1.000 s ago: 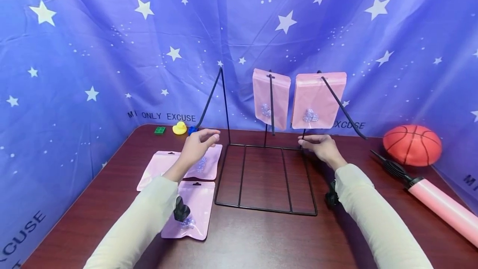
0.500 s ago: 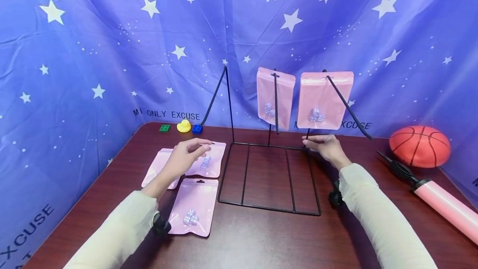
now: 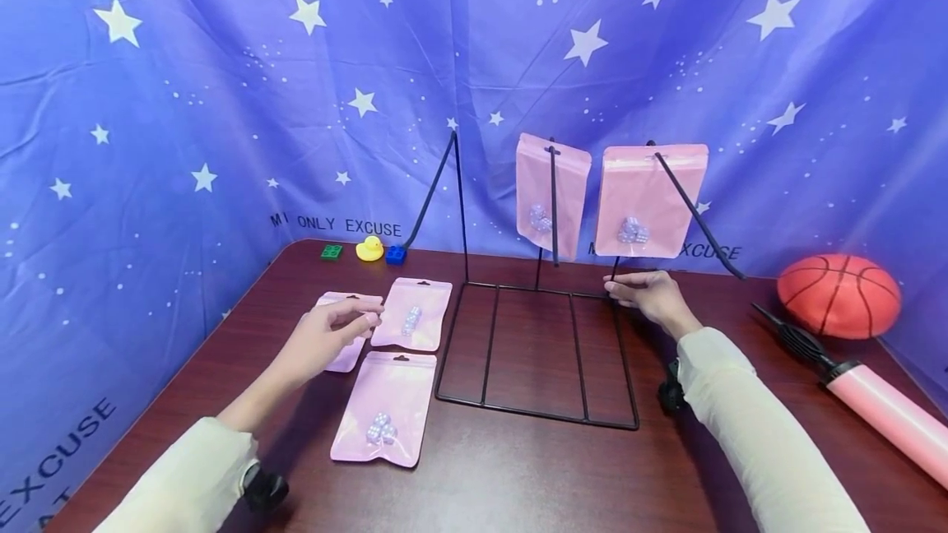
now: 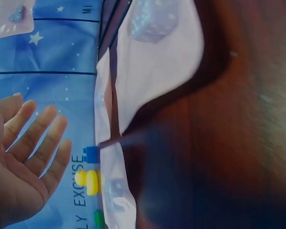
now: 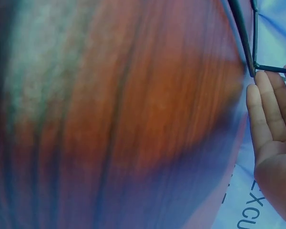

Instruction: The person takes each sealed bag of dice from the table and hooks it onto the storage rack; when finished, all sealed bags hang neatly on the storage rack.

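Observation:
My left hand (image 3: pixel 326 336) hovers with loosely bent fingers over a pink zip bag (image 3: pixel 348 359), partly covering it; the left wrist view shows its palm holding nothing. Beside it lie a second pink zip bag (image 3: pixel 412 315) and, nearer me, a third pink zip bag (image 3: pixel 385 410), with small pale dice inside. My right hand (image 3: pixel 655 298) pinches the rear right upright of a black wire display rack (image 3: pixel 536 415), low near the base. Two of the rack's hooks carry pink bags, one in the middle (image 3: pixel 566 179) and one on the right (image 3: pixel 666 204). The left hook (image 3: pixel 432 192) is bare.
Along the back edge sit a green toy brick (image 3: pixel 331 252), a yellow rubber duck (image 3: pixel 369 249) and a blue toy brick (image 3: pixel 396 254). On the right are an orange basketball (image 3: pixel 839 294) and a pink hand pump (image 3: pixel 881 410). A starry blue curtain (image 3: pixel 244 89) hangs behind the table.
My left hand has moved from near the left hook, left and toward me, over the flat bags. My right hand stays at the rack's upright. The head view has shifted slightly.

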{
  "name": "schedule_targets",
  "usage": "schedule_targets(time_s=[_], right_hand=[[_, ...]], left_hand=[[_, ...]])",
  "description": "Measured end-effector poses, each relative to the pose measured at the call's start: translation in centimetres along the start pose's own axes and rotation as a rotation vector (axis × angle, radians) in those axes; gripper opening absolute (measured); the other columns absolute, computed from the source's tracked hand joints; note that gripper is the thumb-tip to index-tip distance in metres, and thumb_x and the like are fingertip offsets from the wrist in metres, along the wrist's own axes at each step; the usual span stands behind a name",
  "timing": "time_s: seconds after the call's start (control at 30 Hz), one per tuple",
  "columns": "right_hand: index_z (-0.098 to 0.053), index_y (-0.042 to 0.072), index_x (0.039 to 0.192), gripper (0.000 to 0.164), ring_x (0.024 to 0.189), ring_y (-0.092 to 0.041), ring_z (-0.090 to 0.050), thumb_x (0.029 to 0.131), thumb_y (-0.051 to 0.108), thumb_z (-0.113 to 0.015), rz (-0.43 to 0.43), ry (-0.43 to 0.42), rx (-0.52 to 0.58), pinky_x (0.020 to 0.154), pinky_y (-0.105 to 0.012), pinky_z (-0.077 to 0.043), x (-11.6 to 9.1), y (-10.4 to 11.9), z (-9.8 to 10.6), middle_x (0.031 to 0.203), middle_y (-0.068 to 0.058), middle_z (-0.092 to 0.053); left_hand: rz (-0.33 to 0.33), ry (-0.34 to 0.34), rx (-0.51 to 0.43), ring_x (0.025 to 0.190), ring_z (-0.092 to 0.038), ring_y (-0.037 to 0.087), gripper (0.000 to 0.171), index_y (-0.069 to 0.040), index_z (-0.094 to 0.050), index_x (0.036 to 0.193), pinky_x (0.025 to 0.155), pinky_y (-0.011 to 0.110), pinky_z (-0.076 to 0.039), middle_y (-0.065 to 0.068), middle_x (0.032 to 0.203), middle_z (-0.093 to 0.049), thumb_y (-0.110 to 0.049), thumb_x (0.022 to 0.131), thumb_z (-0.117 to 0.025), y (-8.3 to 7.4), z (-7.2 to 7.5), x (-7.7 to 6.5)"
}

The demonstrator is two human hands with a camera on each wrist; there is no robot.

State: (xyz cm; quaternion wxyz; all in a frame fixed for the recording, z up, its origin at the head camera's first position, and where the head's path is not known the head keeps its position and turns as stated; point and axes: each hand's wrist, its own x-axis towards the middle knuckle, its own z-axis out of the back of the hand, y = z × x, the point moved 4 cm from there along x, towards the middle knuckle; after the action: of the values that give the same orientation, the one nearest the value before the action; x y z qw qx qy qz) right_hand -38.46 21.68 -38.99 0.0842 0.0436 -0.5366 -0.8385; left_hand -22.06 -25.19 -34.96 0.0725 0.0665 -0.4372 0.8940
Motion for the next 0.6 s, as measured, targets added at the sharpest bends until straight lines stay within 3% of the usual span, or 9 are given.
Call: schedule_targets(time_s=[0.2,0.4,0.6], right_hand=[[-0.065,-0.01,0.127,0.044,0.087,0.002,-0.069,0.097,0.021,-0.072,0.012,-0.005,-0.064,0.08,-0.024,-0.057,0.0,-0.2,-0.1,0.118,-0.017,-0.072],[-0.069,-0.008,0.123,0.043,0.086,-0.004,-0.072,0.096,0.024,-0.073,0.026,-0.028,-0.125,0.077,-0.024,-0.058,0.1,-0.2,0.0,0.11,-0.016,-0.074],[-0.068,-0.009,0.123,0.041,0.086,-0.002,-0.071,0.097,0.023,-0.072,0.024,-0.024,-0.137,0.077,-0.024,-0.058,0.0,-0.2,0.0,0.111,-0.019,-0.074]], left_hand=[[0.032,-0.014,0.06,0.102,-0.069,0.023,0.027,-0.003,-0.073,0.12,0.084,0.036,-0.056,0.012,0.12,-0.072,-0.019,0.1,-0.067,0.8,0.8,-1.7],[0.042,-0.024,0.071,0.099,-0.069,0.018,0.025,-0.006,-0.074,0.119,0.083,0.032,-0.054,0.007,0.109,-0.076,-0.02,0.1,-0.067,1.4,1.1,-2.7],[0.076,-0.104,0.094,0.092,-0.07,0.02,0.025,-0.006,-0.074,0.118,0.074,0.027,-0.053,0.008,0.105,-0.077,-0.021,0.098,-0.068,2.5,2.1,-3.1]])
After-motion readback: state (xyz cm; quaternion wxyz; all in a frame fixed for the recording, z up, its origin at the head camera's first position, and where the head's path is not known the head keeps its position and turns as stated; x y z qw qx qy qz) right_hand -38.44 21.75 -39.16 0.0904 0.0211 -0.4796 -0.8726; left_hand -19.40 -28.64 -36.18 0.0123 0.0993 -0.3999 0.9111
